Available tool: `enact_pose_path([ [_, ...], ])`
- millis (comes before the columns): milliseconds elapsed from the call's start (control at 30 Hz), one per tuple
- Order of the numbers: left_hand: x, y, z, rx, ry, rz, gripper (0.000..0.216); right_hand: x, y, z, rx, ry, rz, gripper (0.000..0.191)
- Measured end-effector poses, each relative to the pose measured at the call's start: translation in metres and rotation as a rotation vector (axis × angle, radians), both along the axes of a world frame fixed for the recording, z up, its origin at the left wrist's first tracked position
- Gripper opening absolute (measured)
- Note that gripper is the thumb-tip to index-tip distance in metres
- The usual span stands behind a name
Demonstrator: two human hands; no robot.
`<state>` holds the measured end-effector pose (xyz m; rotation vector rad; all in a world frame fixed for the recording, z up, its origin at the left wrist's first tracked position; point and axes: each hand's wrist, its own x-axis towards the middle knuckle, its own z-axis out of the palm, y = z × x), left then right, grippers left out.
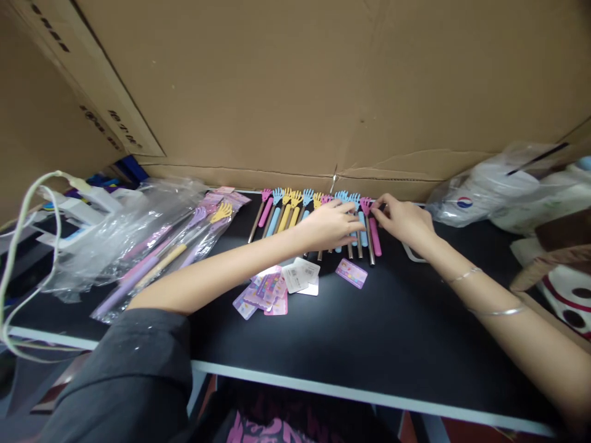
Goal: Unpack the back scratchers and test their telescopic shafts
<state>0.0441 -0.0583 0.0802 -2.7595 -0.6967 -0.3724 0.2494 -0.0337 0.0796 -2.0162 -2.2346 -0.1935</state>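
A row of small back scratchers (295, 212) with pink, blue and yellow hand-shaped heads lies side by side at the back of the black table (369, 332). My left hand (330, 224) rests flat over the right part of the row, fingers stretched out. My right hand (404, 221) pinches the head of the pink scratcher (373, 237) at the row's right end. Small pink and white label cards (281, 286) lie in front of the row, and one separate card (351, 273) lies to their right.
Clear plastic bags holding packaged scratchers (175, 246) lie at the left. A white cable (18, 246) loops at the far left. Cardboard (323, 86) walls the back. A crumpled plastic bag (489, 187) and a brown-and-white item (561, 277) sit at the right.
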Motion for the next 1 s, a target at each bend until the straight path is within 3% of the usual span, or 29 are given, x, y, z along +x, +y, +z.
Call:
enact_pose_path([
  [100,-0.059,-0.022,0.022,-0.007,-0.034,0.159,0.029,0.005,-0.017,0.008,-0.010,0.040,0.087,0.031],
  [200,-0.135,-0.051,0.035,-0.092,-0.072,0.495,0.034,0.011,-0.039,0.018,-0.082,0.130,0.169,0.030],
  [333,-0.218,-0.093,0.030,-0.133,-0.017,0.994,0.048,0.018,-0.066,0.031,-0.074,0.124,0.170,0.035],
  [400,-0.240,-0.110,0.020,-0.188,0.049,1.072,0.053,0.020,-0.073,0.033,-0.052,0.108,0.169,0.033],
  [600,-0.243,-0.131,-0.003,-0.133,-0.012,1.068,0.038,0.023,-0.082,0.026,0.049,0.061,0.223,0.027],
  [733,-0.235,-0.132,0.001,-0.156,-0.020,1.072,0.034,0.025,-0.084,0.021,0.061,0.033,0.228,0.023],
  [1000,-0.237,-0.130,0.015,-0.191,-0.150,1.230,0.035,0.028,-0.081,0.016,0.064,-0.001,0.261,0.024],
])
